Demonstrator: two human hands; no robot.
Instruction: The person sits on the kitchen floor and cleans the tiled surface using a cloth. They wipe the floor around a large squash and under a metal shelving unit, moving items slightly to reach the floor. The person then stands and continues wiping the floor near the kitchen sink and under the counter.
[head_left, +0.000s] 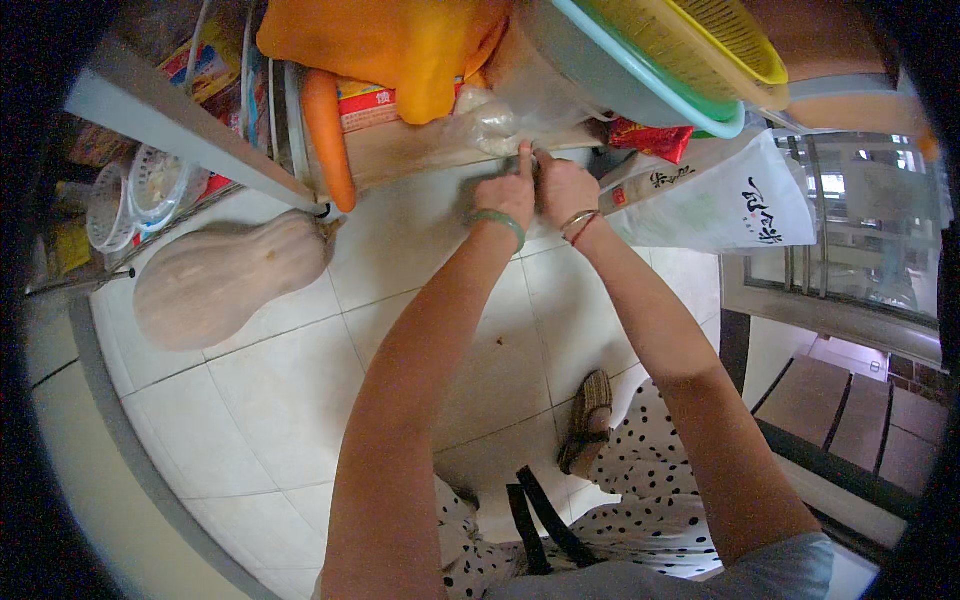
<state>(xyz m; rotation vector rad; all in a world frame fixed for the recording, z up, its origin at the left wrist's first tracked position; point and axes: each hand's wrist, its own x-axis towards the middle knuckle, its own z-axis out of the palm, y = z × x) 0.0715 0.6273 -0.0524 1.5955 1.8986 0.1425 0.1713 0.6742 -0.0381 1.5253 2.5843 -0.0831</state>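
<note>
My left hand point(506, 194), with a green bangle on its wrist, and my right hand point(567, 192) are side by side at the front edge of a low shelf. Both have curled fingers, and their fingertips meet at the edge of a clear plastic bag point(490, 122) with whitish contents. They seem to pinch its thin plastic, though the fingers partly hide the grip. Right of my right hand lies a white bag point(735, 195) with dark lettering. A shiny red packet point(650, 139) is just behind it.
A carrot point(328, 140) hangs over the shelf edge beside an orange cloth point(380, 45). A large tan squash point(235, 280) lies on the tiled floor point(270, 420) at left. Stacked basins point(650, 70) and a yellow basket point(735, 35) overhang at upper right. White plastic baskets point(155, 190) stand far left.
</note>
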